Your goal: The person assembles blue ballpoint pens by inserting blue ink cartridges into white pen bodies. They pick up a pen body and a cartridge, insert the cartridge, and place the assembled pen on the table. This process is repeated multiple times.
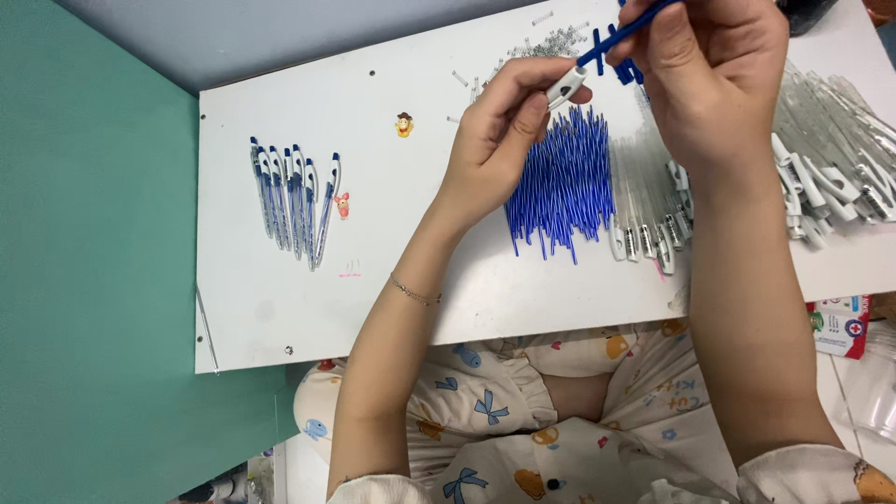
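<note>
white pen cap piece (566, 86) sits pinched betw thumb and fingers of the left hand (499, 131), held up in the air above the far part of the white board (280, 308), clear of its surface. its open end looks to face right and a bit up, toward the blue plastic part (611, 42) gripped in the right hand (709, 70). that blue part's long axis runs diagonal, low-left to high-right, and its low end is just beside or touching the cap; can't tell which. both hands are clenched on their pieces, right hand slightly farther from the body than the left.

under the hands, near the board's middle, lies a bundle of blue refills (560, 191), long axes running near edge to far edge. just right of it clear pen barrels (644, 201) w/ white clips, more heaped toward the right edge. small metal springs (546, 42) scatter along the far edge. toward the left edge, well apart, a row of finished blue-and-white pens (294, 201), w/ two small cartoon stickers (403, 124) nearby.
</note>
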